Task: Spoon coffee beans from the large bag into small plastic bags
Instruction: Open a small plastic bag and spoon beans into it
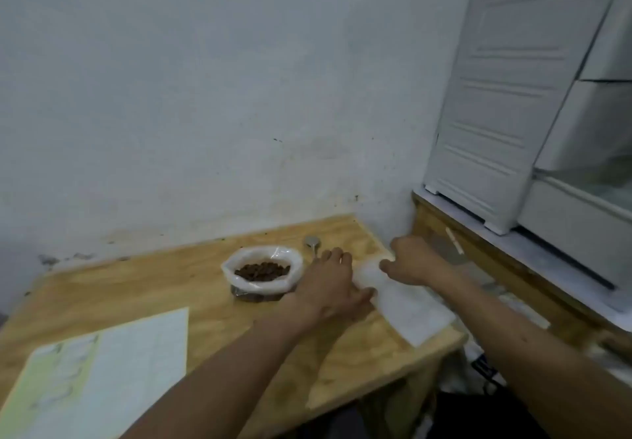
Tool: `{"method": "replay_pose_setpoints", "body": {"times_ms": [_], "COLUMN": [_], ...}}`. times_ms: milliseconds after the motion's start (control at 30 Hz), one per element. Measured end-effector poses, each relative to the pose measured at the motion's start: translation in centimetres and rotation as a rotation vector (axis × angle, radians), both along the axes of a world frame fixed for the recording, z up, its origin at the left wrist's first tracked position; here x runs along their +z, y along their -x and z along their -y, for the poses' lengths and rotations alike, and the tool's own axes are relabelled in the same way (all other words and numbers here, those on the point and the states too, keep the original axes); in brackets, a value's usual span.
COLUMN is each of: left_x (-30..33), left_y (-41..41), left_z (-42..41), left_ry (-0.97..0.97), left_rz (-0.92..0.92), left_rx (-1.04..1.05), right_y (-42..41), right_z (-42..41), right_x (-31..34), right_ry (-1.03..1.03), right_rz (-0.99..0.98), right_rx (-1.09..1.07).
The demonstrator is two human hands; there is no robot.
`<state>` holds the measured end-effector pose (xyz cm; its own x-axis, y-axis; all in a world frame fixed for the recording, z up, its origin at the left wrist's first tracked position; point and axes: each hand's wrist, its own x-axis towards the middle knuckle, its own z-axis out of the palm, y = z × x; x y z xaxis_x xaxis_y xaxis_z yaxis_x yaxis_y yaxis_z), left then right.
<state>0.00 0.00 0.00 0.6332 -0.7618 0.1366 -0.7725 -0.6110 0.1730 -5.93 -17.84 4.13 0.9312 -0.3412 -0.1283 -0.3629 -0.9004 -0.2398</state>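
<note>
The large bag (261, 269), clear plastic with its rim rolled down, stands on the wooden table (136, 281) with brown coffee beans inside. A metal spoon (312, 243) lies just right of it, near the wall. A flat stack of small plastic bags (407, 305) lies at the table's right edge. My left hand (330, 284) rests on the table beside the stack's near-left edge, thumb touching it. My right hand (412, 260) sits at the stack's far end, fingers curled on the top bag; the exact grip is blurred.
A printed paper sheet (102, 370) lies at the table's near left. A white fridge (533, 96) stands on a wooden ledge (496, 267) to the right. The wall runs close behind the table. Dark clutter sits below the table's right edge.
</note>
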Motion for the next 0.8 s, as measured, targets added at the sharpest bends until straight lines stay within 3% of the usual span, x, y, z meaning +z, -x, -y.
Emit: {"method": "replay_pose_setpoints", "body": {"times_ms": [167, 400, 567, 800], "left_x": [-2.2, -2.5, -2.4, -2.4], "left_y": [0.6, 1.2, 1.6, 1.6], "left_z": [1.8, 2.1, 2.0, 1.7], "left_ry": [-0.051, 0.076, 0.143, 0.337], "left_rz": [-0.078, -0.126, -0.159, -0.173], "left_rx": [0.047, 0.112, 0.144, 0.132], "right_y": [0.8, 0.9, 0.7, 0.8], "right_z": [0.6, 1.2, 2.7, 3.2], "right_x": [-2.4, -3.2, -3.1, -3.7], "right_ry": [-0.002, -0.051, -0.282, -0.306], "right_rz": [-0.085, 0.112, 0.325, 0.374], "right_rx": [-0.067, -0.174, -0.29, -0.258]}}
